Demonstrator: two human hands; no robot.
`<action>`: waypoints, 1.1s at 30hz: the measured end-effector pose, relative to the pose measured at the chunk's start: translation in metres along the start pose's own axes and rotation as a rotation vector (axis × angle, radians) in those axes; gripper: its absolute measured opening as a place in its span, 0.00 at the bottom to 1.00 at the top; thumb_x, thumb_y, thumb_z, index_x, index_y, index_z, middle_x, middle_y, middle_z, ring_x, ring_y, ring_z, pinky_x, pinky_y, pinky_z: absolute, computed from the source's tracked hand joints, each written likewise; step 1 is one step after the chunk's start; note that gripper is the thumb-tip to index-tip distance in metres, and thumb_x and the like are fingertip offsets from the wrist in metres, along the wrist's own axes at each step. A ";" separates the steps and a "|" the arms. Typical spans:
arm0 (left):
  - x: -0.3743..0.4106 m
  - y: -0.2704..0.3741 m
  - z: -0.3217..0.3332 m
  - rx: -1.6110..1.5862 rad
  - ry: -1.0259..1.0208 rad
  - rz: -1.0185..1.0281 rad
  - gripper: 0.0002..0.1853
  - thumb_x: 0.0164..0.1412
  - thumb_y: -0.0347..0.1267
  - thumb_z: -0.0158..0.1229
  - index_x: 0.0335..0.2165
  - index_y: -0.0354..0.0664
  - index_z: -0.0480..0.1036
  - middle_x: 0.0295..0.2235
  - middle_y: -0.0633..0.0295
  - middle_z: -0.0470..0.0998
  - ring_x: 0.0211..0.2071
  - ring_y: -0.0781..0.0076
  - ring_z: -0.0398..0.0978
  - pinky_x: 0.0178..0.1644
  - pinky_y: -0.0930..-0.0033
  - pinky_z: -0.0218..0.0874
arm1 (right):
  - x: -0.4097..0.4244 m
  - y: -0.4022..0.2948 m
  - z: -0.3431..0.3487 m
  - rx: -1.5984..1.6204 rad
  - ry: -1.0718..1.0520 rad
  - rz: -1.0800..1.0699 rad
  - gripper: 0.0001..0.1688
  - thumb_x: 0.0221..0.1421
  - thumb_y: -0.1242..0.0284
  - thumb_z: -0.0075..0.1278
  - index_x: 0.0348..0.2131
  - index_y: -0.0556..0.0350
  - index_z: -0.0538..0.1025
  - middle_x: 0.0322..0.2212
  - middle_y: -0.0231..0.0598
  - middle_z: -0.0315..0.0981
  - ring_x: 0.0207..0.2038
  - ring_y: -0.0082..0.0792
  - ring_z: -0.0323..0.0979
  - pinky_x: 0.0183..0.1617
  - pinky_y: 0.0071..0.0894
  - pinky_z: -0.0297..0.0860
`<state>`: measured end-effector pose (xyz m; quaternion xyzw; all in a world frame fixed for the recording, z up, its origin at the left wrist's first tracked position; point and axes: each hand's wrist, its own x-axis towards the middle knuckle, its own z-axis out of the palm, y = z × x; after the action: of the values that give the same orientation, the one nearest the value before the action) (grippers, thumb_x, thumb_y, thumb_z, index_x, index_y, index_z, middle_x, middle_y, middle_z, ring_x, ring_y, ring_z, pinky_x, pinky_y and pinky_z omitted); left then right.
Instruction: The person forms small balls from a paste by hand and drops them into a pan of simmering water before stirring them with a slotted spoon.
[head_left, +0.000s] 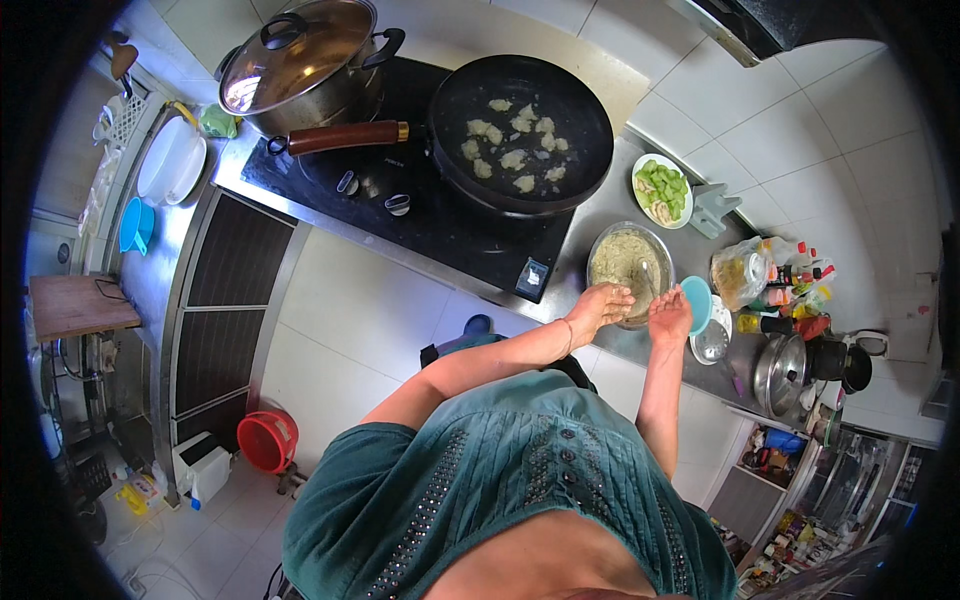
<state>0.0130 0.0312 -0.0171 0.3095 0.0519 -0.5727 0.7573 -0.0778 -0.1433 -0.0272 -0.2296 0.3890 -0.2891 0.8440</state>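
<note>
My left hand (600, 311) reaches over the near rim of a metal bowl (592, 262), its fingers stretched out and smeared with pale matter. In the bowl lies a thick pale mash or batter (622, 259) with a metal spoon (648, 271) standing in it. Just right of the bowl, my right hand (669, 316) is turned palm up with fingers extended; nothing shows in it. A turquoise plastic bowl (699, 304) sits right beside those fingers. Several lumps of the pale mixture (514, 159) lie scattered in a black frying pan (457, 180) on the gas hob (450, 225).
A lidded steel pot (315, 97) stands left of the pan, whose wooden handle (345, 138) points left. A plate of cut green vegetable (661, 187) is by the wall. Bottles (795, 274), a bagged jar (739, 274) and a pan lid (780, 375) crowd the right counter.
</note>
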 end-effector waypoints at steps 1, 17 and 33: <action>0.000 0.000 0.000 -0.002 0.000 -0.002 0.14 0.55 0.37 0.39 0.36 0.43 0.65 0.35 0.62 0.70 0.37 0.73 0.66 0.42 0.72 0.55 | 0.000 0.000 0.000 -0.002 -0.004 0.000 0.09 0.46 0.68 0.44 0.31 0.49 0.70 0.23 0.24 0.65 0.26 0.21 0.63 0.33 0.25 0.62; 0.005 -0.006 -0.004 0.010 -0.006 -0.018 0.14 0.55 0.37 0.38 0.36 0.43 0.65 0.35 0.63 0.71 0.37 0.75 0.66 0.42 0.72 0.54 | 0.001 0.003 -0.005 -0.025 0.030 -0.008 0.09 0.47 0.67 0.44 0.31 0.48 0.70 0.24 0.23 0.65 0.27 0.20 0.63 0.34 0.24 0.62; 0.004 -0.008 -0.002 0.021 -0.005 -0.043 0.15 0.56 0.37 0.36 0.37 0.42 0.64 0.36 0.62 0.70 0.37 0.74 0.66 0.42 0.71 0.54 | -0.003 0.005 0.010 -0.033 0.026 0.003 0.09 0.47 0.67 0.43 0.30 0.47 0.70 0.22 0.22 0.65 0.26 0.20 0.62 0.33 0.24 0.61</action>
<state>0.0076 0.0274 -0.0240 0.3149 0.0503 -0.5900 0.7417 -0.0700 -0.1364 -0.0225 -0.2391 0.4048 -0.2845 0.8355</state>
